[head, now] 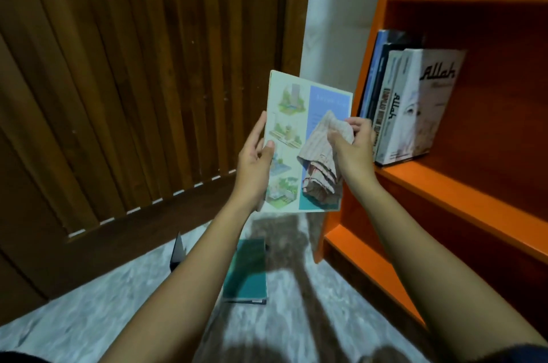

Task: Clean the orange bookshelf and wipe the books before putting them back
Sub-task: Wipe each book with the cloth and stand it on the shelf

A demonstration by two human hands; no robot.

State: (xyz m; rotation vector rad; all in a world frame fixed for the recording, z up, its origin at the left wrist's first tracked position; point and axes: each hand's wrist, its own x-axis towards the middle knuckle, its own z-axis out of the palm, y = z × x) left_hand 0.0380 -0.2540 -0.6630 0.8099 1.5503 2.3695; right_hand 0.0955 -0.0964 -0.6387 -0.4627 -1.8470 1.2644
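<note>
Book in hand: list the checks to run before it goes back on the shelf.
1. Grip of left hand on book: ok.
2. Contact of cloth in right hand with the cover: ok.
3. Whole cover wiped: cannot tell.
4. Room on shelf beside the standing books: ok.
5. No green book on the floor: not ok, it lies there.

Books [415, 107] on orange bookshelf [462, 193]

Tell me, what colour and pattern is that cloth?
The cloth looks pale pinkish-beige with thin stripes, as seen in the head view.
</note>
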